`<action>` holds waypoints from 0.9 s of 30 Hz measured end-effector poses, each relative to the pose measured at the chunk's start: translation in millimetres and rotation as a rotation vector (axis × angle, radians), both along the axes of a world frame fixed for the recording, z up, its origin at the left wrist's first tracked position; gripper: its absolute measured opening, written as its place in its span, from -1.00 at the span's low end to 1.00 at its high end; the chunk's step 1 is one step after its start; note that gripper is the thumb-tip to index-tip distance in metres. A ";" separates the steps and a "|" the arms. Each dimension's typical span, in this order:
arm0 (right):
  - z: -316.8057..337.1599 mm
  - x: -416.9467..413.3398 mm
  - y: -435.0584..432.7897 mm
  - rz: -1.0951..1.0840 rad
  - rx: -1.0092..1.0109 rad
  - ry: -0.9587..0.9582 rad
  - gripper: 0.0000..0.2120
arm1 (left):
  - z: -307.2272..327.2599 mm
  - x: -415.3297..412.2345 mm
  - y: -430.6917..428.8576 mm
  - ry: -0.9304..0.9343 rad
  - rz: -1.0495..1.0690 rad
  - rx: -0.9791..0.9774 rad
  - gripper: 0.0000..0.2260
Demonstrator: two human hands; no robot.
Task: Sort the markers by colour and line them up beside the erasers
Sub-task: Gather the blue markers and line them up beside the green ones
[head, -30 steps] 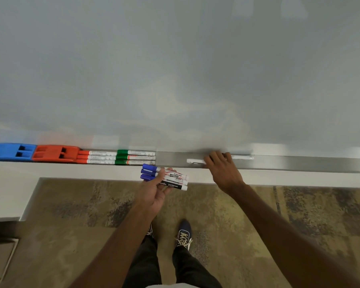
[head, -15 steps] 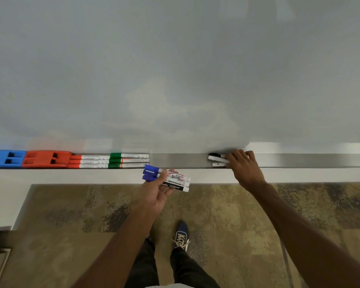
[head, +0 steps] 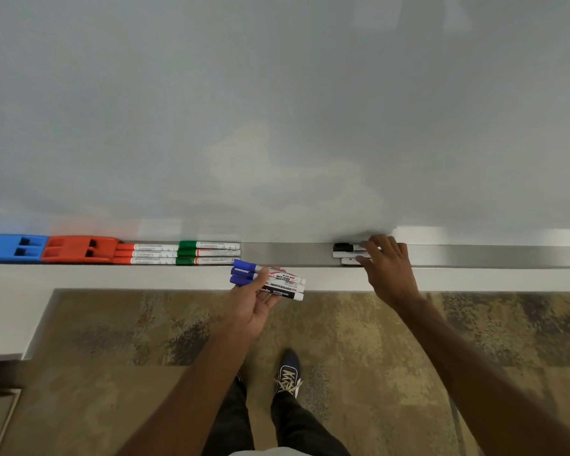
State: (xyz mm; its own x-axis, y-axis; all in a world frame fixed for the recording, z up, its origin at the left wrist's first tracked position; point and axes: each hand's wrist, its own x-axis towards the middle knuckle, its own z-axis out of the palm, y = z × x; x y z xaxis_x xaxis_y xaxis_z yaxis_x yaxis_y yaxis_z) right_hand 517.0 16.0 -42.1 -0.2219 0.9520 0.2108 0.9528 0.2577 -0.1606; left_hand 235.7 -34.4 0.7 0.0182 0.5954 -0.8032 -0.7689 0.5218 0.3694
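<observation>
Holding three blue markers in the left hand, fingers curled tight around them, just off the front edge of the tray. Reaching with the right hand, fingers bent onto the black markers mid-tray. Red markers and green markers lined up beside the red eraser and blue eraser at the left end.

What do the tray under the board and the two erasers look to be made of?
The tray looks like brushed metal, probably aluminium: grey, with a soft streaky sheen. The blue eraser and the red eraser look like moulded plastic: solid saturated colour, matte, with rectangular recesses. Their wiping pads are not visible.
</observation>
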 end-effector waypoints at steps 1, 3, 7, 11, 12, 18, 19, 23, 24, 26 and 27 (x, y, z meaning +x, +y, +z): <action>4.7 -11.1 -4.0 -0.040 -0.027 0.119 -0.77 | 0.1 0.6 0.7 -0.006 0.010 -0.001 -0.76; 16.3 -36.4 -14.4 -0.144 -0.173 0.444 -0.82 | 1.0 1.5 2.3 -0.016 0.018 0.004 -0.69; 34.1 -79.9 -35.0 -0.273 -0.683 1.177 -0.77 | 2.3 4.3 5.4 0.001 0.056 0.011 -0.63; 40.6 -108.5 -43.3 -0.273 -0.794 1.485 -0.74 | 1.9 7.2 8.8 0.029 0.093 0.049 -0.57; 39.5 -112.5 -43.0 -0.276 -0.772 1.498 -0.75 | 1.3 7.4 9.1 0.029 0.100 0.055 -0.57; 30.4 -117.8 -36.1 -0.304 -0.684 1.478 -0.79 | -0.3 4.5 17.7 0.001 0.056 0.052 -0.68; 30.2 -117.9 -33.6 -0.314 -0.677 1.479 -0.81 | 0.3 3.4 19.8 -0.002 0.037 0.044 -0.75; 26.9 -116.2 -19.3 -0.353 -0.658 1.473 -0.81 | 1.9 -8.8 24.4 -0.010 -0.012 0.013 -0.78; 25.5 -115.3 -15.3 -0.361 -0.650 1.464 -0.81 | 0.9 -14.0 24.3 0.002 -0.022 -0.002 -0.75; 21.9 -113.3 -6.8 -0.378 -0.633 1.438 -0.79 | -1.3 -24.6 22.1 0.072 -0.037 -0.029 -0.71; 19.5 -111.9 -2.8 -0.387 -0.626 1.430 -0.78 | -3.0 -28.9 19.4 0.142 -0.040 -0.032 -0.71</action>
State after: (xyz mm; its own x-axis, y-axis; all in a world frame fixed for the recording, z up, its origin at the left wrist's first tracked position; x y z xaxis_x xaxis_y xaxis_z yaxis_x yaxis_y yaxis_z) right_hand 405.0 13.1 -22.6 0.0685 0.9133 -0.4015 -0.0745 -0.3966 -0.9150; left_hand 206.8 -15.0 -2.3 -0.0736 0.5703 -0.8182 -0.6883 0.5646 0.4555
